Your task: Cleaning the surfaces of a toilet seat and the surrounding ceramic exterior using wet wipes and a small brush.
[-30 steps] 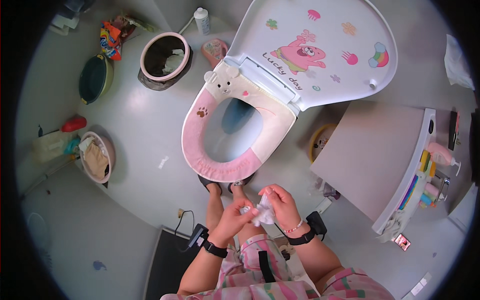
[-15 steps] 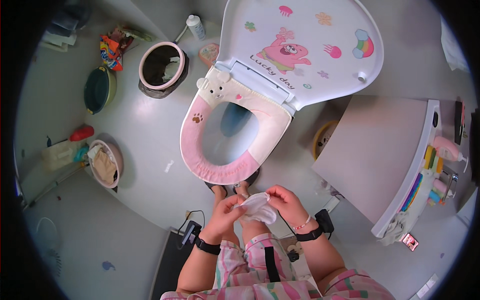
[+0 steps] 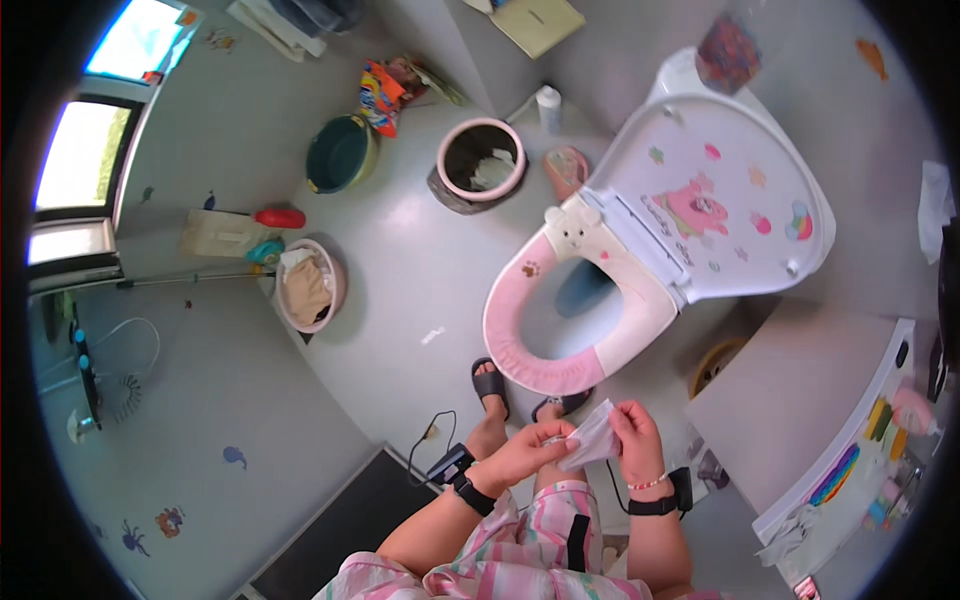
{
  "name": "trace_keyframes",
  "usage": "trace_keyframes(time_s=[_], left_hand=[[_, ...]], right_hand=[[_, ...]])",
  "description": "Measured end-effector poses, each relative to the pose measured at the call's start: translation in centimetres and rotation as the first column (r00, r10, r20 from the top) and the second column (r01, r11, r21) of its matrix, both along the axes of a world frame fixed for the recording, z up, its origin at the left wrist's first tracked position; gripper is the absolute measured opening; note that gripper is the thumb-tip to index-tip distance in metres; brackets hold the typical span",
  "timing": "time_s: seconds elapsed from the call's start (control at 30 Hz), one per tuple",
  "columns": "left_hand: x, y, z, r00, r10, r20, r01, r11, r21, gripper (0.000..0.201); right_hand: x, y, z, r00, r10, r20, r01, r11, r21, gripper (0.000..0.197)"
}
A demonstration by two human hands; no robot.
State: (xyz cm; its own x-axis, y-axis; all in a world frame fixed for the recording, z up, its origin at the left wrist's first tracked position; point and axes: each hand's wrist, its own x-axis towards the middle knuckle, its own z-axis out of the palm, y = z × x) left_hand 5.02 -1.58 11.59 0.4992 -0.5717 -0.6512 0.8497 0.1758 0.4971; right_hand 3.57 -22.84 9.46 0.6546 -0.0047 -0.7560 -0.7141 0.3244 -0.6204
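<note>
A white tissue or wipe (image 3: 593, 436) is stretched between both of my hands in front of my waist. My left hand (image 3: 527, 453) pinches its left edge and my right hand (image 3: 636, 438) grips its right side. Just beyond them stands a toilet with a pink padded seat cover (image 3: 530, 340) and its raised white lid (image 3: 725, 200) covered in cartoon stickers. My feet in dark sandals (image 3: 489, 385) stand at the front of the bowl.
A pink-rimmed waste bin (image 3: 480, 165) holding paper and a green basin (image 3: 340, 153) sit at the back. A round basket with cloth (image 3: 310, 285) stands to the left. A grey counter with a white shelf of toiletries (image 3: 850, 450) lies to the right. A dark mat (image 3: 360, 520) is by my feet.
The view has swung so the toilet sits further right. The crumpled tissue between my hands has been spread out wider and flatter.
</note>
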Motion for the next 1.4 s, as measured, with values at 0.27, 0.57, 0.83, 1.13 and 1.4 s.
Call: trace_keyframes(time_s=[0.27, 0.57, 0.83, 1.13, 1.4], left_hand=[[2.5, 10.5, 4.9, 0.990, 0.043, 0.132, -0.043, 0.999, -0.004, 0.015], [6.5, 36.1, 3.8, 0.961, 0.266, -0.083, -0.266, 0.964, 0.011, 0.025], [11.7, 58.4, 5.4, 0.819, 0.568, -0.081, -0.547, 0.816, 0.189, 0.034], [25.6, 65.7, -0.1, 0.667, 0.738, -0.103, -0.687, 0.663, 0.298, 0.036], [40.6, 65.4, -13.3, 0.581, 0.798, -0.160, -0.737, 0.600, 0.312, 0.033]], right_hand=[[0.8, 10.8, 4.0, 0.996, 0.082, -0.027, -0.080, 0.996, 0.038, 0.014], [8.2, 34.3, 2.2, 0.994, 0.106, -0.015, -0.106, 0.994, 0.037, 0.020], [26.0, 57.3, -0.7, 0.950, 0.298, 0.098, -0.286, 0.951, -0.122, 0.040], [51.5, 67.2, -14.1, 0.742, 0.636, 0.212, -0.316, 0.610, -0.727, 0.042], [70.1, 73.2, -35.4, 0.705, 0.694, -0.149, -0.421, 0.240, -0.875, 0.044]])
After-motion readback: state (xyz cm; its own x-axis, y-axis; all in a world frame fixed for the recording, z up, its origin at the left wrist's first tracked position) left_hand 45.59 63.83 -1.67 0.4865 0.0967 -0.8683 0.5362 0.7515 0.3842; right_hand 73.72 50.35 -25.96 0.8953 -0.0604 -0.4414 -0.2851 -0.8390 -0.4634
